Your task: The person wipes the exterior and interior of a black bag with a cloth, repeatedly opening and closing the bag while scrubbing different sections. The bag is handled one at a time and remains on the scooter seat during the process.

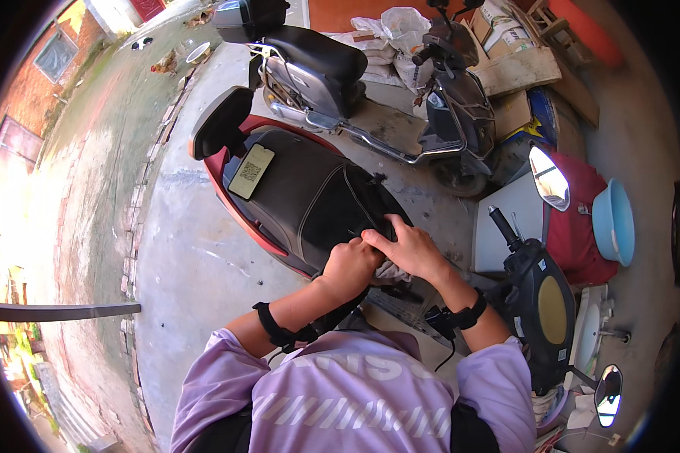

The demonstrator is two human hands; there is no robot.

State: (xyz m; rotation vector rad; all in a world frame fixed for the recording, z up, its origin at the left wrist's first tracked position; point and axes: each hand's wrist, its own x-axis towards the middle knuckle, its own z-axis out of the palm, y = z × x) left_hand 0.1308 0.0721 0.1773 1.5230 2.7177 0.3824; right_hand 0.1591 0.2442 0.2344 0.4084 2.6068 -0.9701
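Note:
A scooter with red side panels (230, 218) stands before me, its dark stitched seat (317, 187) pointing away to the upper left. At the front end of that seat, my left hand (351, 265) is curled with the fingers tucked under. What it may hold is hidden. My right hand (413, 249) rests against the same end, thumb and forefinger spread over the black edge, thumb tip close to my left hand. Its other fingers are out of sight. Below both hands shows a crumpled greyish cloth (394, 274). A phone (251, 171) displaying a printed-style code lies on the seat's rear.
A second scooter (340, 107) is parked alongside. The handlebar console (549, 317) with mirrors (548, 179) stands at right. Beyond are a blue basin (613, 222), a white box (510, 226), stacked sacks (382, 54) and boards (518, 71). Chickens (167, 62) walk in the yard.

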